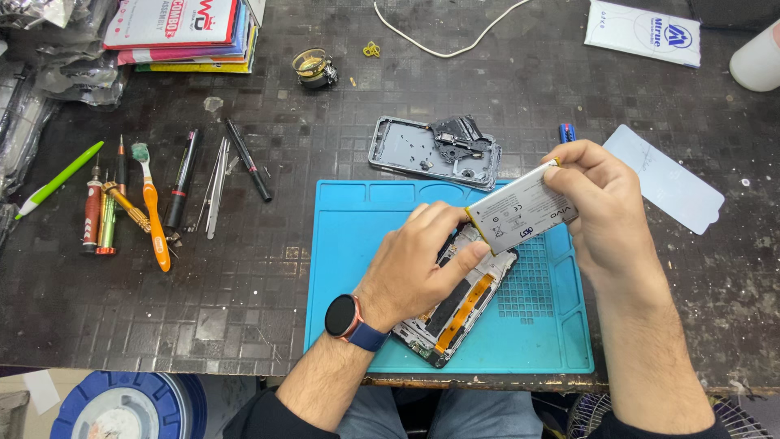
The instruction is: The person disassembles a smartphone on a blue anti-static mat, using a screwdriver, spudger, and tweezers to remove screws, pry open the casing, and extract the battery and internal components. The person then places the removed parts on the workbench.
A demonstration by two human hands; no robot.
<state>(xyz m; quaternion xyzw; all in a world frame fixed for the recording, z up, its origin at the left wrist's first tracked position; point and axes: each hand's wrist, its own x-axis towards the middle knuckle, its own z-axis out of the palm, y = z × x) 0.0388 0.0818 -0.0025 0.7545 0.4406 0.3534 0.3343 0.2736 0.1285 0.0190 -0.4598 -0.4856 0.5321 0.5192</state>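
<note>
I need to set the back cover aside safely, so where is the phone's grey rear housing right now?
The grey rear housing lies on the dark table just beyond the far edge of the blue mat, above the left hand and left of the battery.
</note>
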